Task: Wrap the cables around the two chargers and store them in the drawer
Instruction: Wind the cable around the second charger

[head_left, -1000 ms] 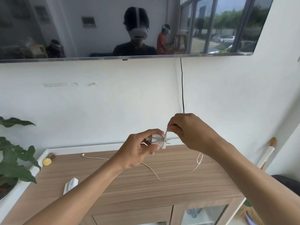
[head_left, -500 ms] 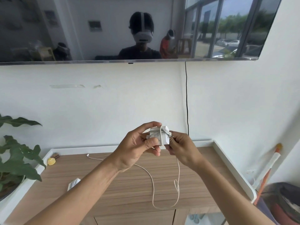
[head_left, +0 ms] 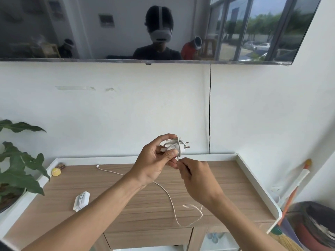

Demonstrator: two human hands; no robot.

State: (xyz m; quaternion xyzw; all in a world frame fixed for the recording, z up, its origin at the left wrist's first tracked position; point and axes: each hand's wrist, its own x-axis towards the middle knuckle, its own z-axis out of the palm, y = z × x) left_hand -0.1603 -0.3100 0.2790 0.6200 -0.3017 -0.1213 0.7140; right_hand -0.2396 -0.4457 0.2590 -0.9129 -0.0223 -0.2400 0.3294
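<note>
Left hand (head_left: pixel 154 163) has its grip closed on a white charger (head_left: pixel 175 146), thumb pressed on its face and fingers curled behind, held up above the worktop (head_left: pixel 226 180) with the two prongs pointing right. Several turns of white cable (head_left: pixel 170 198) lie across the charger body. Right hand (head_left: pixel 196 180) sits just below and beside it, its grip pinched on the cable where it leaves the charger. From there the loose cable hangs down past the worktop's front edge in a loop and trails back across the wood to a connector end near the rear rim. A second charger (head_left: pixel 81 200), already wrapped, lies on the left part of the worktop, well apart from both hands. A closed drawer (head_left: pixel 146 238) sits under the front edge.
</note>
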